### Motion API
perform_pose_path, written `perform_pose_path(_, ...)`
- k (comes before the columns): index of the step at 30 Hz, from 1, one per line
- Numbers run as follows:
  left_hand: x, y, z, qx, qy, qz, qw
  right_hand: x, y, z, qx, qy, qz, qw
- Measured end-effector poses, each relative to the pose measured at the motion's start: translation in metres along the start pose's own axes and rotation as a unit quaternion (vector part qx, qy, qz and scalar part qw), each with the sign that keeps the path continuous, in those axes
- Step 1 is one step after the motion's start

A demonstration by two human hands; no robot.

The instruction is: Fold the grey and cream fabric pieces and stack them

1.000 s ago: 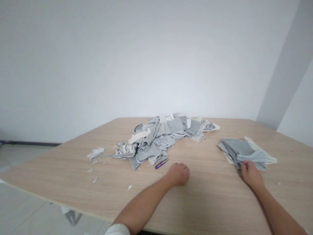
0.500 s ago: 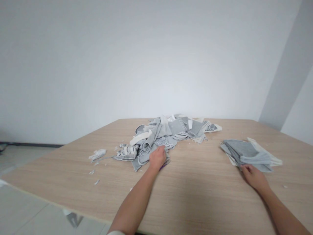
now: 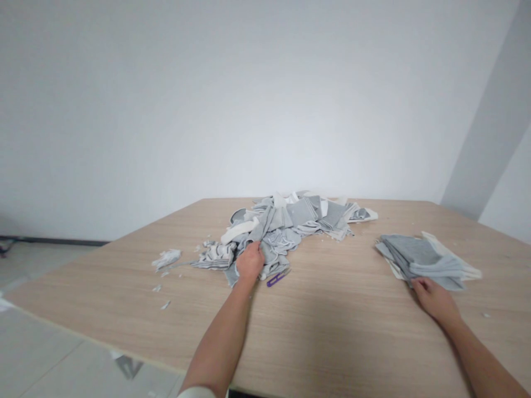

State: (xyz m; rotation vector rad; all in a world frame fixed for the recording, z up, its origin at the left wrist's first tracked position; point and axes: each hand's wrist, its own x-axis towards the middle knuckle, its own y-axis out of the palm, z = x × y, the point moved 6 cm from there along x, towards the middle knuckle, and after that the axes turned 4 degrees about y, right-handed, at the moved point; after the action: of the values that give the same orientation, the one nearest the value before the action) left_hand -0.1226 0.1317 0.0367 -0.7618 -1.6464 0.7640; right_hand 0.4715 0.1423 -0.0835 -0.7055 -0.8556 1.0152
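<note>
My left hand (image 3: pixel 250 261) is at the near side of a heap of grey and white cloth pieces (image 3: pixel 302 213), its fingers closed on a grey cloth piece (image 3: pixel 260 229). The fingertips are partly hidden behind the knuckles. Just right of this hand, purple thread snips (image 3: pixel 277 278) lie on the table against the heap's edge. Over on the right, my right hand (image 3: pixel 435 301) pinches the near corner of a stack of grey cloth pieces (image 3: pixel 415 253), which has cream pieces showing at its sides.
A striped cloth bundle (image 3: pixel 216 256) sits at the heap's left end. White scraps (image 3: pixel 166 258) and small bits are scattered to its left. The wooden table (image 3: pixel 344 331) has its far edge by a pale wall (image 3: pixel 265 99).
My left hand has shifted left along the heap, uncovering the purple snips. My right hand stays at the stack's corner.
</note>
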Motion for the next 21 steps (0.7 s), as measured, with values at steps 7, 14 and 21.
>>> perform_pose_path(7,-0.001,0.006,-0.011,0.013,0.046,0.026,0.999,0.002,0.002,0.000,0.002,-0.019,0.001,1.000)
perform_pose_path(14,0.024,0.025,-0.047,0.007,0.101,0.079,0.992,0.003,0.003,0.001,0.015,-0.031,0.013,0.999)
perform_pose_path(21,0.039,0.053,-0.063,-0.006,0.090,0.108,0.990,0.004,0.003,0.001,0.030,-0.020,0.017,0.999)
